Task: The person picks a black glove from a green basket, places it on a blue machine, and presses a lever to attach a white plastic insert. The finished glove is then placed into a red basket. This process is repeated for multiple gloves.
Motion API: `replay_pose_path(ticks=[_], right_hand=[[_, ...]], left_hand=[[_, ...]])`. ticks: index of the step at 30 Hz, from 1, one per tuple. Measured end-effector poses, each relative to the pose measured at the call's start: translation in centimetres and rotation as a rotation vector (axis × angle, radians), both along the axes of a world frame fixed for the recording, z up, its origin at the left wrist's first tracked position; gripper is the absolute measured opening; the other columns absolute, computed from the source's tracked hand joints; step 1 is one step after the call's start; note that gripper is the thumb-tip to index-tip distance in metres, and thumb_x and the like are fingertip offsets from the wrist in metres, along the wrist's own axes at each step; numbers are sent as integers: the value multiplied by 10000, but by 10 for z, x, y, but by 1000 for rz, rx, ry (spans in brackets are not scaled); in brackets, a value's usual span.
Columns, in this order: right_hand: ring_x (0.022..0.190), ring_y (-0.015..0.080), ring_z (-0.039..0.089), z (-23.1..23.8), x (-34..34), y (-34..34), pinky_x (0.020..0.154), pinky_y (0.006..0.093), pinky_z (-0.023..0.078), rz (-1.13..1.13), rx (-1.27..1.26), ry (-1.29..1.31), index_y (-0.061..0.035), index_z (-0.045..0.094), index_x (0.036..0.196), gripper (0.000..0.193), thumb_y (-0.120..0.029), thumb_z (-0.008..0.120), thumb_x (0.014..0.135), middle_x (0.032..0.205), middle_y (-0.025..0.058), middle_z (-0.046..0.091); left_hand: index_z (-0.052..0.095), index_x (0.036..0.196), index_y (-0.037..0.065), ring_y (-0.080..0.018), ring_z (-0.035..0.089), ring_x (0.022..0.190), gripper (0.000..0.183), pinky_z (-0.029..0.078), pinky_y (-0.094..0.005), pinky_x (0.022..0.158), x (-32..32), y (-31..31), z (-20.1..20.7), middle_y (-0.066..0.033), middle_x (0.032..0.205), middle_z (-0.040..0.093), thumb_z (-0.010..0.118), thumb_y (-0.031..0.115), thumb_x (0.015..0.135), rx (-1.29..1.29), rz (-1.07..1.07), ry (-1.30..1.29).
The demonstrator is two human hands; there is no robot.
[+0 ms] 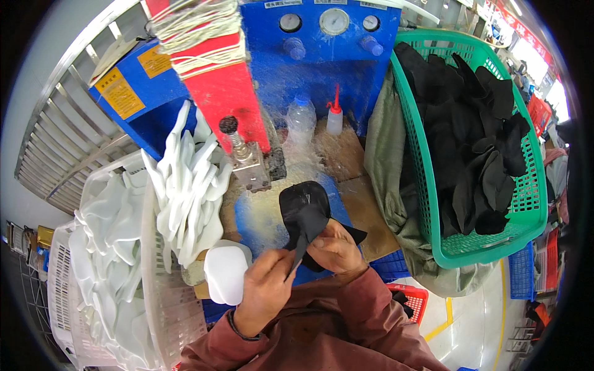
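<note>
Sleeves, black piece partly behind fingers

Pale cord wraps a red machine post. Right of the post, three round gauges sit on a blue panel; a clear blue-capped bottle stands there and, farther right, a red-nozzled squeeze bottle. Left of the post are a yellow-labelled blue box and, farther left, metal railing.

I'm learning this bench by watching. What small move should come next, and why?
Probably to straighten the black material between the fingers: the left hand and right hand both pinch it, and it appears bent rather than flat.
</note>
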State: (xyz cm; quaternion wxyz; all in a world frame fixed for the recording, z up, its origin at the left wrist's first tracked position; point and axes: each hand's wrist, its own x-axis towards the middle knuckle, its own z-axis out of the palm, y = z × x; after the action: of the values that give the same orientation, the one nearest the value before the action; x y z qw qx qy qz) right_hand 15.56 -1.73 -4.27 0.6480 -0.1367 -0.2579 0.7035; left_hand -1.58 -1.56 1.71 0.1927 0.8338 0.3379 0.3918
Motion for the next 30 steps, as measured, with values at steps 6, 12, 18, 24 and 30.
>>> replay_pose_path(ticks=[6,12,18,24,30], right_hand=[[1046,169,597,-23,-14,5,913,304,483,-125,-19,26,5,580,1217,331,-66,589,893,1148,56,623],[966,194,618,-43,-45,34,853,320,520,-210,-301,218,-26,562,1230,289,-131,447,987,1119,67,628],[998,223,608,-48,-64,59,894,353,501,-190,-189,205,-8,525,1254,317,-158,383,1013,1155,100,609],[1141,256,564,-30,-60,37,997,394,439,-103,5,272,3,501,1320,466,-272,467,946,1287,120,568],[1210,306,526,-14,-56,32,1064,430,387,-47,-212,482,-56,469,1386,716,-624,319,978,1363,129,534]], left_hand=[[710,968,4,-266,622,705,276,512,-344,617,-4,3,11,-109,835,615,651,-77,710,9,-123,37],[720,984,42,-280,615,761,352,508,-351,642,-3,14,11,-100,872,595,642,-84,665,35,-105,50],[715,996,42,-282,612,785,396,513,-367,659,-4,22,17,-105,889,600,696,-88,622,132,44,96],[708,1032,39,-269,628,760,440,518,-344,636,-13,25,10,-104,862,600,718,-87,610,45,76,24],[697,1054,31,-258,621,768,402,521,-346,642,-1,13,4,-86,877,593,665,-68,666,44,-59,94]])
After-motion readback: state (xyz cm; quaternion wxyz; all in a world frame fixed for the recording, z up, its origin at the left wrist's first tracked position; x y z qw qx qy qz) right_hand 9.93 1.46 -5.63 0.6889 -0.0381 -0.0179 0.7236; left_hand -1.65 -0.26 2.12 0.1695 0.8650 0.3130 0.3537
